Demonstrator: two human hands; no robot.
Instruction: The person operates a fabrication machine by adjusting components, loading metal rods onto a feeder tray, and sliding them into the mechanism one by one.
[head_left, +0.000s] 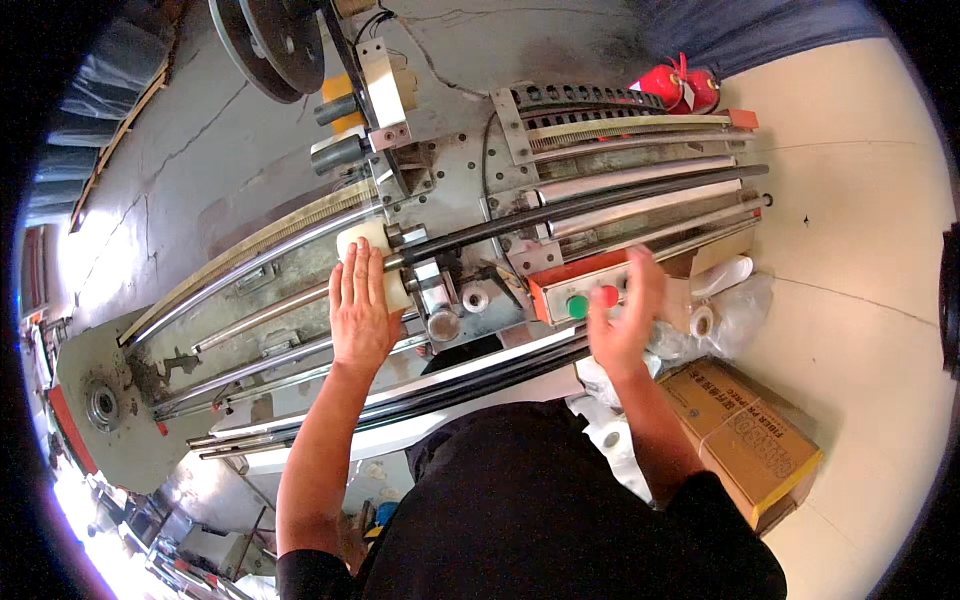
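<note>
My left hand [365, 310] lies with its fingers stretched out flat over a short white roll [366, 238], covering much of it. The roll sits around a metal rod beside a steel fitting [435, 290]. From there a long black rod [600, 207] runs to the right across the machine. My right hand [630, 320] is raised in front of an orange and grey control box [560, 290], thumb apart from the fingers, with nothing visible in it. Beside the thumb show a green button [577, 307] and a red button [606, 296]. Whether it touches the red one, I cannot tell.
Several dark rods [480, 378] lie along the near edge. A cardboard box [745, 425] and plastic-wrapped white rolls [703, 320] stand at the right. Red fire extinguishers [680, 88] are behind the machine. A large dark reel [285, 45] rises at the far left.
</note>
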